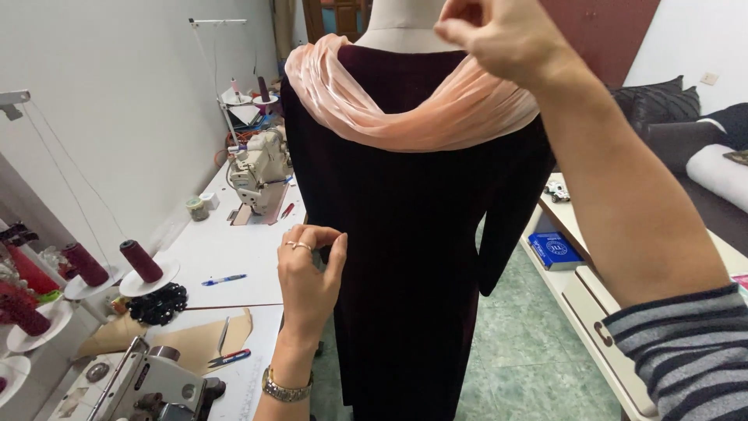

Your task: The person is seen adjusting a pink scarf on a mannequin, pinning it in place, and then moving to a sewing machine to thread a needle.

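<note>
I observed my left hand (308, 277) with fingers pinching the side of the dark velvet dress (413, 234) on the mannequin (405, 19), my right hand (499, 35) fingers pinched together above the peach drape (405, 117) at the shoulder.

The left hand (309, 277) pinched the side edge of a dark velvet dress (405, 234) on a mannequin (405, 23), while the right hand (499, 35) pinched closed above the peach draped fabric (405, 109) at its shoulder. A sewing machine (261, 168) sat on the white table (226, 249) behind.
</note>
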